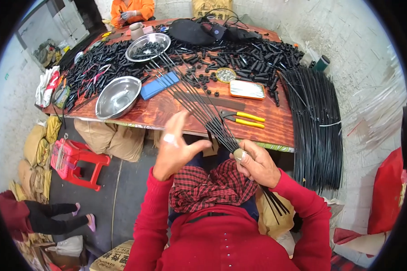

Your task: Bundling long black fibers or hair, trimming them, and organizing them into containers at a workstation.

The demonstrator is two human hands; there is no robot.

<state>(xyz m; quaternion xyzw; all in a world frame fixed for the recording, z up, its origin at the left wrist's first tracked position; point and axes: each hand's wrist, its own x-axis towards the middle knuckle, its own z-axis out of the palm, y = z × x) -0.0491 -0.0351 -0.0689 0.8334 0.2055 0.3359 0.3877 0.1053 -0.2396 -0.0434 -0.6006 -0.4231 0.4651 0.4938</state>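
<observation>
Table edge (278, 135) just ahead: saw bare wood around yellow-handled pliers (250, 116). Held left hand (172, 148) open, thumb spread, beside thin black rods (221, 133); clenched right hand (260, 167) around them, slanting over the edge, fanned beyond, bunched at the grip.

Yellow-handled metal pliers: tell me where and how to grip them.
Probably around both slim yellow handles, coming from the person's right: they extend that way, slightly apart, lying on the red-brown wooden table, with the dark metal head pointing left.
</observation>
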